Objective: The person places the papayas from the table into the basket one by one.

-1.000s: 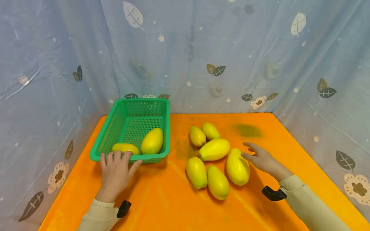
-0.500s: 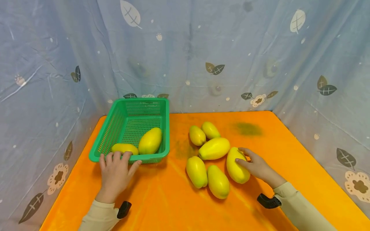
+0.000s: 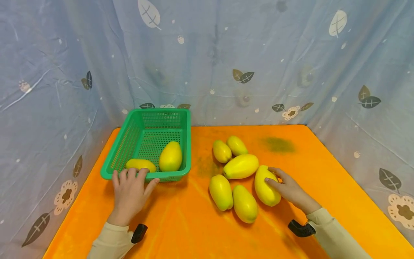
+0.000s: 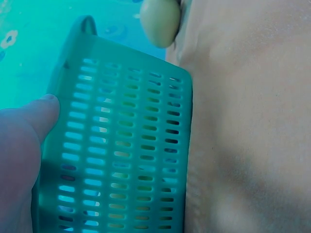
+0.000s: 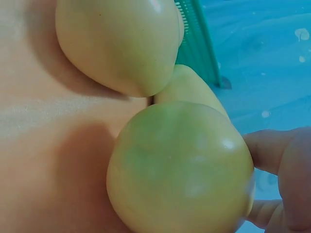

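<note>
In the head view my left hand [image 3: 129, 194] holds the near rim of a green plastic basket [image 3: 186, 144], fingers over the edge. Its thumb lies against the basket's slotted outer wall [image 4: 121, 141] in the left wrist view. Inside are two yellow papayas, one [image 3: 140, 164] lying along the near wall, the other [image 3: 170, 157] at the right. My right hand [image 3: 289, 189] grips a large papaya [image 3: 266, 190], the rightmost of a loose group on the table, thumb on top and fingers around its far side. The right wrist view shows this papaya's greenish rounded end [image 5: 180, 165] close up.
More papayas lie left of the held one: one in the middle [image 3: 240, 166], two behind [image 3: 221, 151], and two nearer me [image 3: 245, 204]. An orange cloth [image 3: 181, 230] covers the table. A patterned blue-grey curtain [image 3: 207, 54] hangs around the back and sides.
My right hand has moved left onto the rightmost papaya and taken hold of it. The right-hand papaya in the basket has rocked slightly. My left hand stays at the rim.
</note>
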A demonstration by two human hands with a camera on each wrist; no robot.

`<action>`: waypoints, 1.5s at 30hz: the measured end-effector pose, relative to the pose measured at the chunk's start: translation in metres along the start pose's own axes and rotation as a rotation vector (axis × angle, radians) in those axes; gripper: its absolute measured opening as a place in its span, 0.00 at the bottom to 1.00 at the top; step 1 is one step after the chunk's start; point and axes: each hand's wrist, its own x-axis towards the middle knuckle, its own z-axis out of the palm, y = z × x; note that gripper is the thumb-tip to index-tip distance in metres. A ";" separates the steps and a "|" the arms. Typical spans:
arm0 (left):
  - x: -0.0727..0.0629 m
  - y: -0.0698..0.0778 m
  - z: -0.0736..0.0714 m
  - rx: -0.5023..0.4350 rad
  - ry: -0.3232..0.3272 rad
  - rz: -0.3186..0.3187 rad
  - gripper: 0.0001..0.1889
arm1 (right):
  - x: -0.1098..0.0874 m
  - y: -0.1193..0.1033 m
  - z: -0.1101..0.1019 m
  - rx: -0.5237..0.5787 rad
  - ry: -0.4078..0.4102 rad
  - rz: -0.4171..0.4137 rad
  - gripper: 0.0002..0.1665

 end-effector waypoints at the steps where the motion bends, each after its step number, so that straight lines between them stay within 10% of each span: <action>1: 0.000 0.000 0.000 -0.001 -0.002 0.000 0.24 | 0.000 0.000 0.000 0.002 0.000 0.001 0.46; 15: 0.001 -0.001 0.001 0.012 -0.013 -0.006 0.25 | -0.003 -0.003 -0.007 0.096 0.030 -0.021 0.45; 25: 0.000 -0.002 -0.001 0.028 0.017 0.012 0.25 | 0.020 -0.107 -0.029 0.077 0.086 -0.200 0.42; 35: -0.003 0.001 0.009 0.032 -0.021 -0.009 0.25 | 0.083 -0.222 0.067 0.122 -0.041 -0.355 0.38; 45: -0.001 -0.002 0.006 0.075 0.041 0.008 0.26 | 0.123 -0.260 0.150 0.162 -0.135 -0.317 0.36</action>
